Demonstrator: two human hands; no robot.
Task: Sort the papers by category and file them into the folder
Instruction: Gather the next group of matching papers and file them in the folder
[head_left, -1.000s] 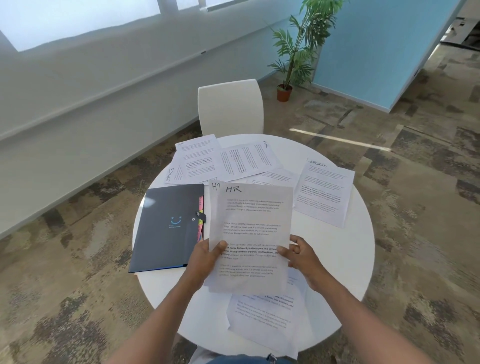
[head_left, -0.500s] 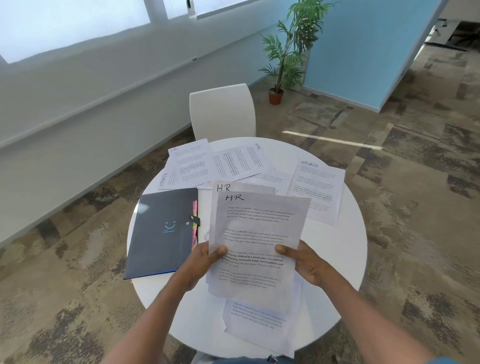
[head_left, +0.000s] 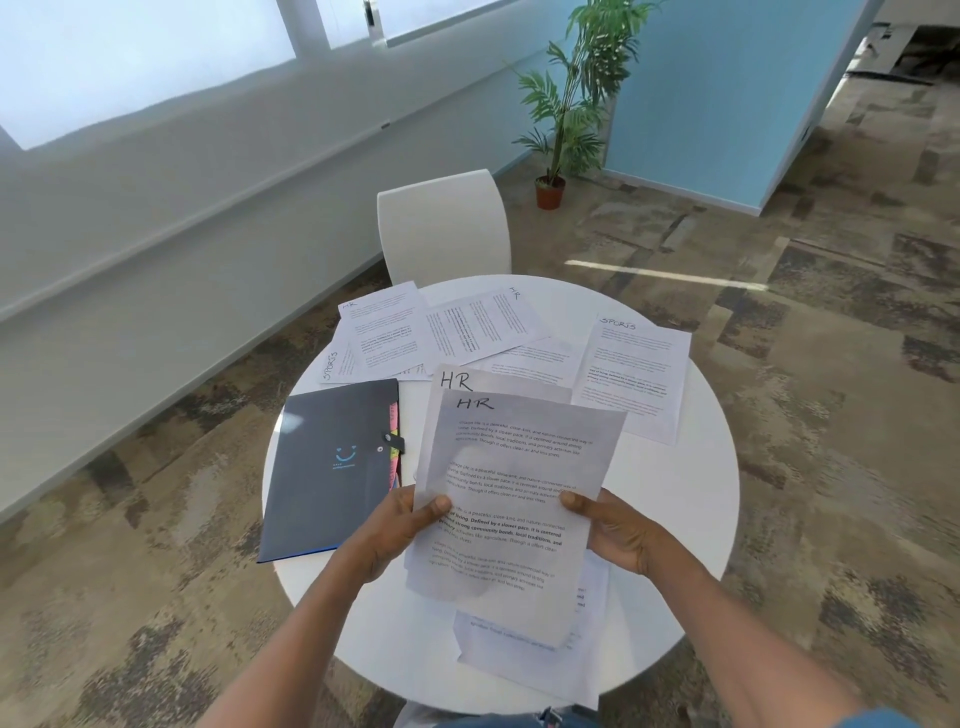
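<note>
I hold two overlapping sheets marked "HR" (head_left: 519, 467) above the round white table (head_left: 691, 509). My left hand (head_left: 400, 525) grips their left edge and my right hand (head_left: 613, 530) grips the right edge, thumbs on top. The front sheet is skewed to the right of the one behind it. A dark folder (head_left: 332, 467) with a smile logo and coloured tabs lies shut on the table, left of my hands. More sheets lie at the far side: two marked "HR" (head_left: 478, 325), one marked "SPORTS" (head_left: 634, 374) at the right, another partly covered at the left.
A further sheet (head_left: 524, 654) lies on the table's near edge under my hands. A white chair (head_left: 444, 223) stands behind the table. A potted plant (head_left: 566, 104) and a blue partition stand further back on the patterned carpet.
The front HR sheet has slid and turned to the right, so the HR heading of the sheet behind it now shows fully. My view has shifted a little.
</note>
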